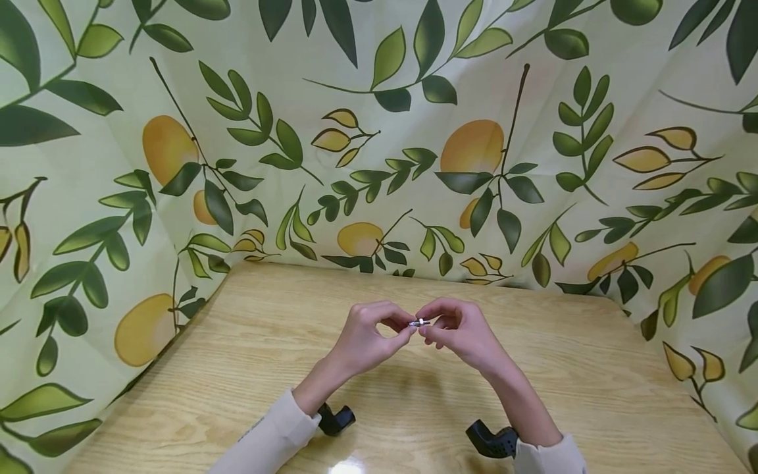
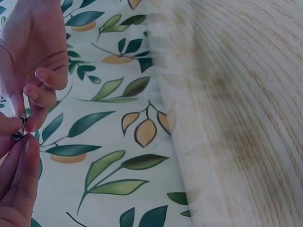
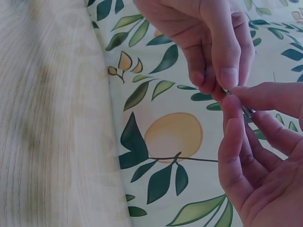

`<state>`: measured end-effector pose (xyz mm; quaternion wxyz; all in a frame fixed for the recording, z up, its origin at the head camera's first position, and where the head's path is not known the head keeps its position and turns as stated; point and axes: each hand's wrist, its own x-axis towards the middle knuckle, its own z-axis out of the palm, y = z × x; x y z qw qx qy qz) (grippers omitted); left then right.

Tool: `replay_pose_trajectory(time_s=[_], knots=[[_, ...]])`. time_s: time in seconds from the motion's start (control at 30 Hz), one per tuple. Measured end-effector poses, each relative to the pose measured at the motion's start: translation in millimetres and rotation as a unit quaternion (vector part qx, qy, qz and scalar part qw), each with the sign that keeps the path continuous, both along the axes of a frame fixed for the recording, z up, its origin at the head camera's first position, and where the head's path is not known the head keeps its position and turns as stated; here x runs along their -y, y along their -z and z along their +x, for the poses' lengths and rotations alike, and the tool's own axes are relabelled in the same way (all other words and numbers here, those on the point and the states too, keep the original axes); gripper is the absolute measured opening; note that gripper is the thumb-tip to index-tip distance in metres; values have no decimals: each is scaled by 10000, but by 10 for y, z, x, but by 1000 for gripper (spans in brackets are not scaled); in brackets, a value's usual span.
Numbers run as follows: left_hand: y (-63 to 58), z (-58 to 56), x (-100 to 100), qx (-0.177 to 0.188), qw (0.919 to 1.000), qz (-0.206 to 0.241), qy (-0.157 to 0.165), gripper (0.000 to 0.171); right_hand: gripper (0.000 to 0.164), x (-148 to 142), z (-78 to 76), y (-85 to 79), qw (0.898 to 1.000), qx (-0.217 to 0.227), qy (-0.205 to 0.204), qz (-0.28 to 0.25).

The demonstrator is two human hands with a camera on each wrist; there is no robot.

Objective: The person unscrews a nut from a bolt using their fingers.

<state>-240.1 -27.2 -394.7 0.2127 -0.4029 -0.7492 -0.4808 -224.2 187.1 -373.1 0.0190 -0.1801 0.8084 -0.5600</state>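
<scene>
Above the table, my left hand [image 1: 373,337] and right hand [image 1: 460,330] meet fingertip to fingertip around a small metal bolt [image 1: 419,322]. Each hand pinches it between thumb and fingers, the left on one end and the right on the other. In the right wrist view, spiral thread shows on the bolt [image 3: 247,112] between the right hand's [image 3: 265,170] fingers. Two small dark metal rounds, one of them the metal end [image 2: 17,136], peek out between the fingertips in the left wrist view. Fingers hide most of the bolt, and whether a nut sits on it is too small to tell.
A light wood-grain table [image 1: 266,316] lies beneath the hands. Cloth printed with leaves and orange fruit [image 1: 361,238] rises behind it and at the sides. Black curved wrist mounts [image 1: 336,420] hang beneath both forearms, just above the tabletop.
</scene>
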Motion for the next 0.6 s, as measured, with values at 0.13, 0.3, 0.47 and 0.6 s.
replay_pose_trajectory(time_s=[0.13, 0.3, 0.47, 0.6], knots=[[-2, -5, -8, -4, 10000, 47, 3, 10, 23, -2, 3, -15, 10000, 55, 69, -2], [13, -25, -5, -37, 9999, 130, -10, 8, 29, -24, -14, -21, 9998, 198, 6, 92], [23, -35, -1, -23, 9999, 138, 13, 8, 33, -46, -37, -25, 9984, 500, -164, 229], [22, -34, -6, -85, 9998, 159, 34, 10, 30, -42, -35, -25, 9984, 462, -214, 240]])
